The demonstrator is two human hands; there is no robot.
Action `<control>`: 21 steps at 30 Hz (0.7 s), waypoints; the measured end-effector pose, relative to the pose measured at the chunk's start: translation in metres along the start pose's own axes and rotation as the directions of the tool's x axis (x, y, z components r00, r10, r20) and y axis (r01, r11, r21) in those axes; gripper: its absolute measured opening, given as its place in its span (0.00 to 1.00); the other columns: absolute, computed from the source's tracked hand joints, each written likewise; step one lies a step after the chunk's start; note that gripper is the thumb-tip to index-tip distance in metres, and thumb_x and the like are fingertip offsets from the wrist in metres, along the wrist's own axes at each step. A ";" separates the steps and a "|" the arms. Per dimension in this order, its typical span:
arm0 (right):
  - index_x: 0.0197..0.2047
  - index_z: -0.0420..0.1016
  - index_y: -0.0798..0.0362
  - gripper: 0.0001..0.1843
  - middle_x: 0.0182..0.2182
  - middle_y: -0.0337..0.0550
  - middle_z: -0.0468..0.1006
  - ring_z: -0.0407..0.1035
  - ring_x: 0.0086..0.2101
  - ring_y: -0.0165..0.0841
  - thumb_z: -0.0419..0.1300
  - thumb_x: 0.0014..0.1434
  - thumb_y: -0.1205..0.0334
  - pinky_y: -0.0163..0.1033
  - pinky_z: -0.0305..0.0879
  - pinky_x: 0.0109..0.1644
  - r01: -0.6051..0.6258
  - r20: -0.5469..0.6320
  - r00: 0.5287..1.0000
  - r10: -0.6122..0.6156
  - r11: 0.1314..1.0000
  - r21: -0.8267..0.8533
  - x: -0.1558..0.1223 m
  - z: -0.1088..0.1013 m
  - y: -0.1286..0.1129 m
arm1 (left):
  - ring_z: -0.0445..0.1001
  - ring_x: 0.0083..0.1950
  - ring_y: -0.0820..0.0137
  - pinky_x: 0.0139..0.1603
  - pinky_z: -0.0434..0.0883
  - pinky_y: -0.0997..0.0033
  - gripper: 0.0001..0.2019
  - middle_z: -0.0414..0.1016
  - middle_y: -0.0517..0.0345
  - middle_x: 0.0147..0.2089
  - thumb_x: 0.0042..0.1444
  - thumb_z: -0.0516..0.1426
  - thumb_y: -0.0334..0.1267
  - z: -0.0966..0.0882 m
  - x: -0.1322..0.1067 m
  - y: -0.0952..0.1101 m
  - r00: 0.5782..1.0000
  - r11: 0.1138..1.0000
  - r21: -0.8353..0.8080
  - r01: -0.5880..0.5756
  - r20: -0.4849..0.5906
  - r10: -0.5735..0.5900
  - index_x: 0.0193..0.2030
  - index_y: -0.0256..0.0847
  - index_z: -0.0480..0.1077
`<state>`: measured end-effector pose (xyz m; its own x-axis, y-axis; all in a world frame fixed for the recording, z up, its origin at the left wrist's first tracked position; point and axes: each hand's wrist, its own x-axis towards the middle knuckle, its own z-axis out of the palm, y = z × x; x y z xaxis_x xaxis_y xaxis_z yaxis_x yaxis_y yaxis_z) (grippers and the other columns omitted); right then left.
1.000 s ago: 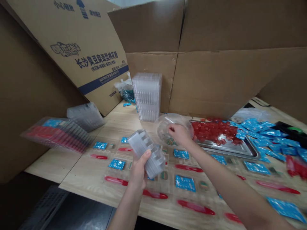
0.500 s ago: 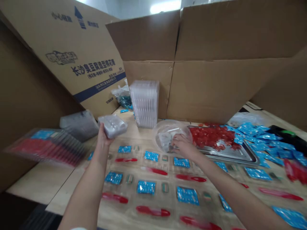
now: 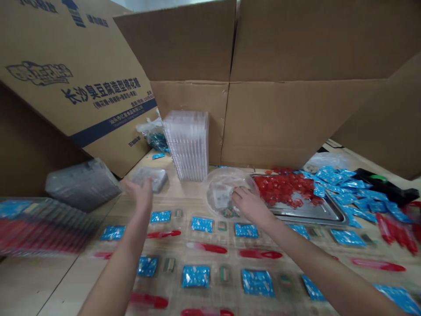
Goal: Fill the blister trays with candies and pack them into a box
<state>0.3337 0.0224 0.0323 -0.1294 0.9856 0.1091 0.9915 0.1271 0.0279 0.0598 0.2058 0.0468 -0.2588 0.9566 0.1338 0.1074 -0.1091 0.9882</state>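
My left hand [image 3: 140,193] is spread by translucent trays [image 3: 157,179], a gap left of the stack [image 3: 187,145] — right hand [image 3: 248,202] inside bowl rim [image 3: 209,193], grip unclear.

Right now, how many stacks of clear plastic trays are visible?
4: tall stack near cardboard, low stack by the left hand, slanted stack at left, filled stack at left edge. Others may be hidden.

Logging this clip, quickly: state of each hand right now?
Left hand: open, by the plastic tray; contact unclear.
Right hand: curled at the bowl; whether it holds anything cannot be told.
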 end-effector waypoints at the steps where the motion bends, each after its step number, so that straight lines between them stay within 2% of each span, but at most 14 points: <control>1: 0.45 0.72 0.59 0.13 0.48 0.57 0.70 0.62 0.49 0.44 0.51 0.60 0.71 0.46 0.59 0.52 -0.007 -0.007 1.000 0.007 1.000 0.008 0.001 -0.001 0.003 | 0.62 0.61 0.63 0.59 0.62 0.62 0.24 0.62 0.51 0.62 0.53 0.60 0.35 0.002 -0.018 0.001 0.999 1.000 -0.017 -0.024 0.044 0.025 0.57 0.42 0.62; 3: 0.44 0.73 0.58 0.11 0.51 0.56 0.68 0.60 0.52 0.44 0.54 0.59 0.67 0.47 0.57 0.55 0.001 0.001 1.000 -0.001 1.000 0.030 0.002 0.001 0.010 | 0.62 0.61 0.66 0.60 0.60 0.67 0.23 0.65 0.54 0.60 0.50 0.62 0.35 0.009 -0.057 0.003 0.980 0.995 -0.087 -0.045 0.190 0.060 0.54 0.45 0.65; 4: 0.43 0.74 0.57 0.10 0.53 0.56 0.67 0.59 0.54 0.45 0.56 0.58 0.66 0.48 0.57 0.55 0.014 0.015 1.000 -0.014 0.999 0.041 0.003 0.004 0.013 | 0.63 0.61 0.65 0.60 0.60 0.66 0.20 0.67 0.54 0.58 0.50 0.61 0.36 0.013 -0.076 0.004 0.945 0.988 -0.156 -0.006 0.323 0.057 0.52 0.45 0.67; 5: 0.41 0.75 0.57 0.10 0.54 0.56 0.66 0.57 0.55 0.45 0.59 0.56 0.64 0.48 0.57 0.56 0.028 0.033 0.999 -0.030 0.998 0.052 0.004 0.008 0.015 | 0.65 0.59 0.64 0.59 0.61 0.65 0.18 0.69 0.53 0.55 0.49 0.62 0.37 0.018 -0.094 0.004 0.919 0.984 -0.177 0.021 0.391 0.051 0.49 0.44 0.70; 7: 0.37 0.77 0.57 0.08 0.56 0.56 0.65 0.56 0.57 0.47 0.61 0.53 0.66 0.48 0.58 0.56 0.050 0.064 0.996 -0.054 0.996 0.069 0.006 0.017 0.016 | 0.68 0.55 0.62 0.57 0.63 0.63 0.15 0.73 0.52 0.50 0.47 0.63 0.37 0.027 -0.123 0.005 0.873 0.976 -0.202 0.076 0.486 0.033 0.44 0.42 0.73; 9: 0.36 0.77 0.58 0.07 0.57 0.57 0.64 0.55 0.58 0.47 0.58 0.54 0.69 0.49 0.58 0.55 0.056 0.070 0.996 -0.062 0.995 0.083 0.006 0.024 0.015 | 0.70 0.52 0.62 0.55 0.65 0.63 0.14 0.75 0.52 0.46 0.46 0.63 0.37 0.034 -0.141 0.008 0.850 0.973 -0.205 0.110 0.526 0.015 0.41 0.41 0.74; 13: 0.40 0.77 0.60 0.13 0.57 0.59 0.66 0.56 0.58 0.46 0.52 0.57 0.74 0.51 0.57 0.56 0.059 0.012 0.998 -0.061 0.989 0.138 0.003 0.029 0.009 | 0.71 0.51 0.63 0.55 0.64 0.63 0.14 0.75 0.52 0.45 0.44 0.64 0.37 0.039 -0.152 0.016 0.820 0.961 -0.221 0.165 0.572 -0.009 0.40 0.41 0.74; 17: 0.42 0.76 0.59 0.14 0.56 0.56 0.68 0.60 0.56 0.43 0.53 0.56 0.76 0.48 0.56 0.58 0.030 -0.080 0.997 -0.011 0.971 0.238 0.001 0.022 0.011 | 0.70 0.53 0.63 0.58 0.61 0.62 0.18 0.73 0.52 0.47 0.42 0.66 0.39 0.040 -0.154 0.020 0.824 0.949 -0.232 0.215 0.564 -0.048 0.42 0.41 0.72; 19: 0.40 0.76 0.59 0.13 0.56 0.57 0.67 0.61 0.55 0.43 0.52 0.57 0.74 0.48 0.56 0.58 -0.007 -0.137 0.989 0.050 0.954 0.300 0.002 0.013 0.017 | 0.66 0.57 0.62 0.60 0.59 0.61 0.25 0.70 0.50 0.52 0.41 0.67 0.40 0.047 -0.155 0.018 0.836 0.937 -0.244 0.251 0.542 -0.084 0.48 0.43 0.68; 21: 0.37 0.76 0.59 0.12 0.55 0.58 0.67 0.63 0.54 0.42 0.50 0.59 0.72 0.47 0.57 0.58 -0.036 -0.192 0.975 0.114 0.928 0.372 0.004 0.001 0.022 | 0.60 0.63 0.60 0.61 0.57 0.60 0.37 0.63 0.47 0.58 0.38 0.69 0.41 0.061 -0.157 0.013 0.840 0.918 -0.257 0.303 0.527 -0.130 0.57 0.45 0.60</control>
<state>0.3551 0.0295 0.0329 -0.0155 0.9537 0.3003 0.9295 0.1244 -0.3471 0.1602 0.0709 0.0344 0.2742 0.9601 -0.0555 -0.2265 0.1206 0.9665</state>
